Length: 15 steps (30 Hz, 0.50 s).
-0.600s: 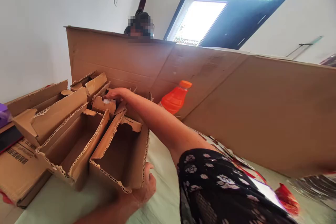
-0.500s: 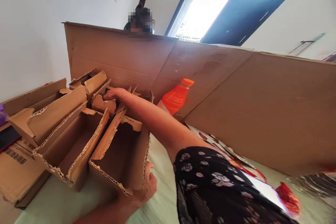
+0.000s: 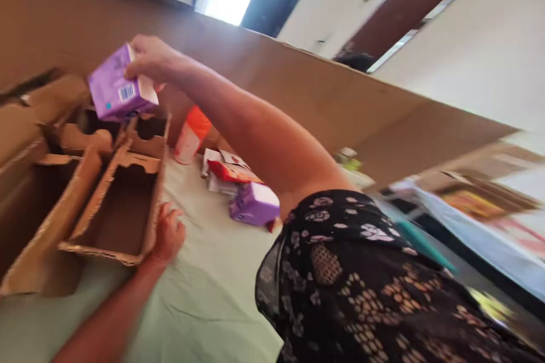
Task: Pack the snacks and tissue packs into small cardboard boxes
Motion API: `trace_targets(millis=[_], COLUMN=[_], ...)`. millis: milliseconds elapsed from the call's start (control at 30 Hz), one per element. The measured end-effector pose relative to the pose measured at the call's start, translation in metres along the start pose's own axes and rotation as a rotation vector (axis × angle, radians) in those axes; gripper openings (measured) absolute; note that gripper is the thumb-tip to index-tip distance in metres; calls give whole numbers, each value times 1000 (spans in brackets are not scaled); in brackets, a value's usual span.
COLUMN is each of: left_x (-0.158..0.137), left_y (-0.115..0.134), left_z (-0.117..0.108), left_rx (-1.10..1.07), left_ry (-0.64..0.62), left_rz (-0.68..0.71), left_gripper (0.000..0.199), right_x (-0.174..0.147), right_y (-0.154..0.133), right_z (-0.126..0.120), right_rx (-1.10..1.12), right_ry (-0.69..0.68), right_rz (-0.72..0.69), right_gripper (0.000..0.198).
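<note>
Our right hand (image 3: 149, 58), earlier reaching into the far cardboard boxes, now lifts out a purple carton (image 3: 119, 86) pinched in its fingers, while our left hand (image 3: 169, 233), fingers spread, steadies the near cardboard box (image 3: 117, 204).

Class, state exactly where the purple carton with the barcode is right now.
In the head view, upper left: the purple carton is gripped in the right hand, raised above the open cardboard boxes, in front of the tall cardboard wall.

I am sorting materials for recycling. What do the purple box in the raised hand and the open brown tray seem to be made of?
The purple box in the right hand looks like thin printed carton with a smooth finish: flat faces and a barcode. The brown tray beside the left hand looks like raw corrugated cardboard, matte, with a wavy torn edge.
</note>
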State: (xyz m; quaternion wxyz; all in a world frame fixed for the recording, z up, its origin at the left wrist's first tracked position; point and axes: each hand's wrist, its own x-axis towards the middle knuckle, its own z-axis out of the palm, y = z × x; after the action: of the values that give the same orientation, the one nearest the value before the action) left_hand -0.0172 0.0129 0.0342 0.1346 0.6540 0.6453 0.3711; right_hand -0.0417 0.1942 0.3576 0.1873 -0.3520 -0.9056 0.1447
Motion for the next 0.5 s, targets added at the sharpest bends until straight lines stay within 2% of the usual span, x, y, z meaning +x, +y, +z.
trace_targets(millis=[100,133,200,267,333,400,500], left_x=[9,10,9,8,8,8,10], left_y=[1,2,3,5,5,5,4], left_z=[0,-1,-3,-4,-6,-7,-9], left_rx=[-1,6,27,52,77,100,137], left_ry=[9,20,49,78,96,106,108], left_rz=[13,16,18,16,18,22,28], left_gripper=[24,26,27,28,29,30,29], right_x=[-73,-105,-169,-226,-267,-294,-311], right_y=[46,63,102,145,186,221,261], right_z=[-48,-58,-69,-73,-73,-69,-52], right_rx=[276,376,412,555,613,596,525], right_ry=[136,172,233,336,429,505,525], right_rz=[12,61,115,263,434,576,680], right_gripper=[33,31,41,45,44,40,41])
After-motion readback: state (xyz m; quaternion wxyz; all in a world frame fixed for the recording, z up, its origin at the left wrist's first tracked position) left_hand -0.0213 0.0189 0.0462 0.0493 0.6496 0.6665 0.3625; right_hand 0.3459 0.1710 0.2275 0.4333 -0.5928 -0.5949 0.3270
